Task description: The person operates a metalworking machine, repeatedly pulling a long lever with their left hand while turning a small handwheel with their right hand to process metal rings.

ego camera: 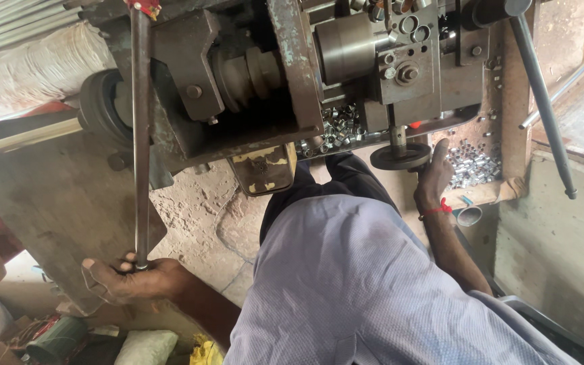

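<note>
My left hand [126,278] is low on the left, its fingers closed around the near end of a long steel rod [141,135]. The rod runs straight up from the hand into the old grey lathe-like machine [251,74]. My right hand [434,177], with a red thread on its wrist, grips the rim of a small round handwheel [399,157] under the machine's front. A light blue shirt [359,284] covers my body between the two arms and hides the floor below.
Several small shiny metal rings lie heaped in a tray [471,165] beside my right hand, with more under the spindle [336,128]. A long dark lever [542,101] slants down on the right. A short pipe piece [469,215] and sacks [144,346] lie low down.
</note>
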Demonstrator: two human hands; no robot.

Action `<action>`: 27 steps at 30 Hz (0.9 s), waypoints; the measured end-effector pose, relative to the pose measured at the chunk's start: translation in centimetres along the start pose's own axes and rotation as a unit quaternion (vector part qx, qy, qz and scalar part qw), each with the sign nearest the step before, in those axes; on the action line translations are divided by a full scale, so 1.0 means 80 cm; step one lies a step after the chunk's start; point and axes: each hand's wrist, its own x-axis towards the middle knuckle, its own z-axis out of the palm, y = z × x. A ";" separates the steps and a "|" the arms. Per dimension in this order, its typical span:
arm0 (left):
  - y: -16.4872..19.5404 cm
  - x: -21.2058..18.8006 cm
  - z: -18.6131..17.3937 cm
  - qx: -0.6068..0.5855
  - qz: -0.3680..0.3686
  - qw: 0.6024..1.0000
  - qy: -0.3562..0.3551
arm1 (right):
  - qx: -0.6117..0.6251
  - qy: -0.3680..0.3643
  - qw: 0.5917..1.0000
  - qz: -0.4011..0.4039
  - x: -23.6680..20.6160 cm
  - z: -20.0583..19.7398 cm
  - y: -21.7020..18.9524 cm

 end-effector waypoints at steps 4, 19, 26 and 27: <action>-0.017 -0.008 0.004 -0.189 -0.198 0.959 0.078 | -0.067 0.017 0.997 0.023 0.005 0.002 -0.005; -0.030 -0.020 0.005 -0.286 -0.294 0.902 0.134 | -0.335 -0.218 0.894 -0.204 -0.003 0.018 0.012; 0.001 0.012 0.005 -0.336 -0.418 0.823 0.188 | -0.356 -0.403 0.838 -0.096 -0.006 -0.010 0.006; 0.009 0.017 0.006 -0.331 -0.415 0.826 0.192 | -0.353 -0.453 0.809 -0.125 -0.009 -0.003 0.006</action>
